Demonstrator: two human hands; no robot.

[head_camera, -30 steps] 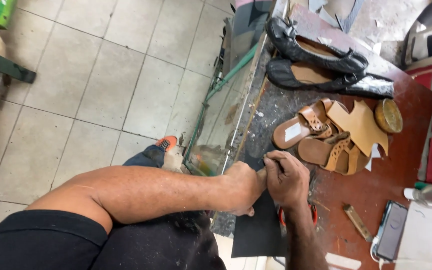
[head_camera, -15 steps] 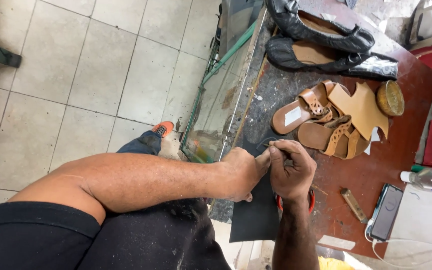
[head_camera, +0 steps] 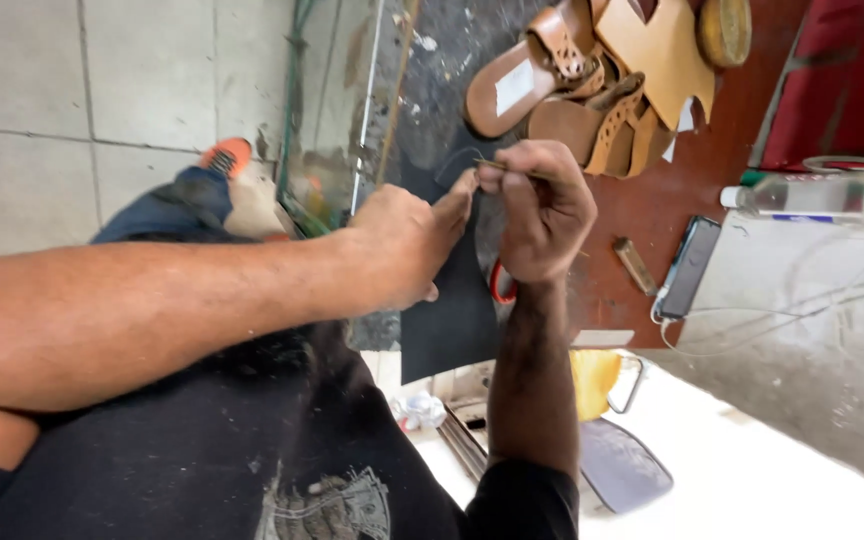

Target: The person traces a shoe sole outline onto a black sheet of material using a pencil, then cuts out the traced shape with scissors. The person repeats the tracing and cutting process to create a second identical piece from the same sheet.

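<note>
Closer now than half a second ago: both hands fill the view and the brown sandals [head_camera: 572, 90] sit near the top edge. Right hand [head_camera: 542, 215] is closed, pinching a thin needle-like tool [head_camera: 507, 167]. Left hand [head_camera: 402, 245] is half curled, its fingertip meeting the tool tip over the dark sheet [head_camera: 447, 320] on the worktop [head_camera: 722, 130]. Judged step: a fine piercing or threading at the sheet's edge; next calls for a steady, small push.

- I count two bare hands at work, the left hand [head_camera: 402, 245] and the right hand [head_camera: 542, 210].
- Two tan leather sandals [head_camera: 552, 80].
- One clear plastic bottle [head_camera: 812, 195].
- One dark flat phone [head_camera: 690, 268].
- One dark rubber sheet [head_camera: 452, 320].
- One round tan tin [head_camera: 724, 30].
</note>
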